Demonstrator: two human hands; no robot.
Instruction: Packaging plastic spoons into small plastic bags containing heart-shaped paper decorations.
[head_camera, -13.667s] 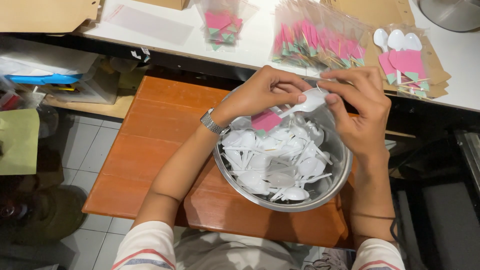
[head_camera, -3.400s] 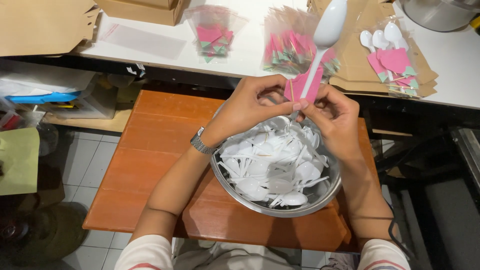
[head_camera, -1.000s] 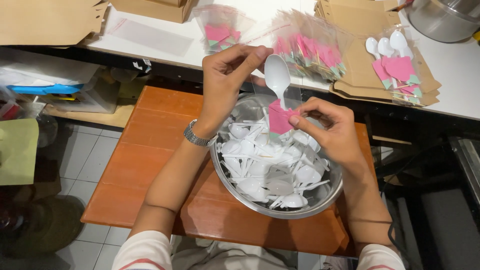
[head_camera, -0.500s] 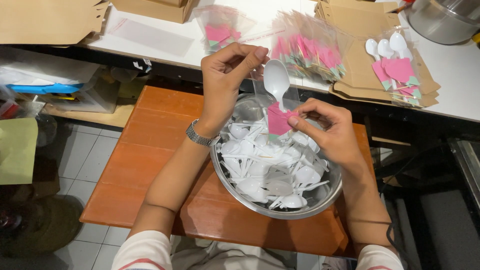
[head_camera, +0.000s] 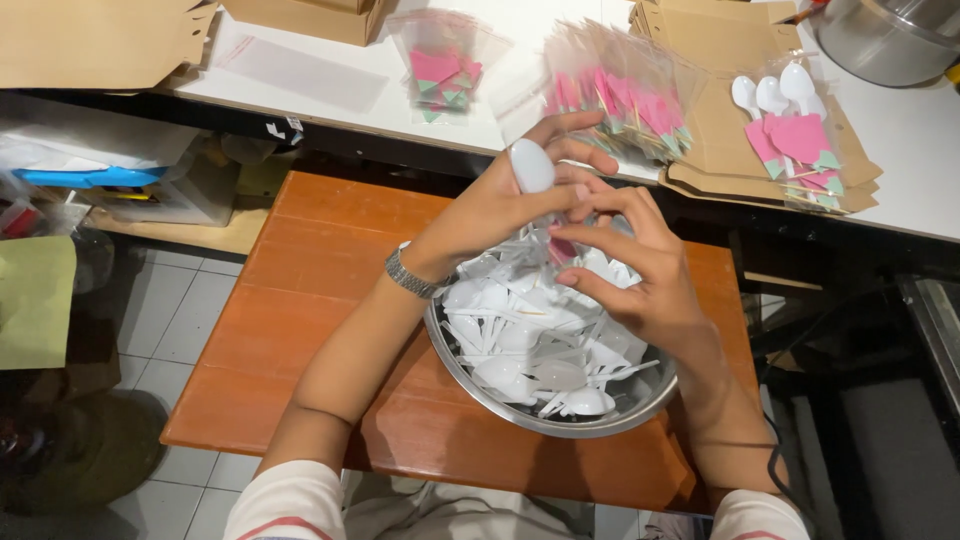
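A steel bowl (head_camera: 600, 418) full of white plastic spoons (head_camera: 530, 340) sits on an orange wooden stool (head_camera: 320, 290) in front of me. Both hands meet above the bowl's far rim. My left hand (head_camera: 500, 205) grips a white spoon (head_camera: 531, 165), its bowl pointing up, together with a clear sleeve. My right hand (head_camera: 640, 265) pinches the pink napkin piece (head_camera: 560, 248) at the spoon's handle. A metal watch (head_camera: 408, 274) is on my left wrist.
On the white table (head_camera: 930, 150) beyond lie a row of packed spoon-and-napkin sleeves (head_camera: 625, 95), a small bag of pink napkins (head_camera: 440, 70), finished packs (head_camera: 795, 130) on brown cardboard boxes (head_camera: 720, 120), and a steel pot (head_camera: 890, 40). Tiled floor and clutter are at left.
My hands have come together; the spoon has shifted left and up into my left hand's grip, and the pink napkin is now mostly hidden between my fingers.
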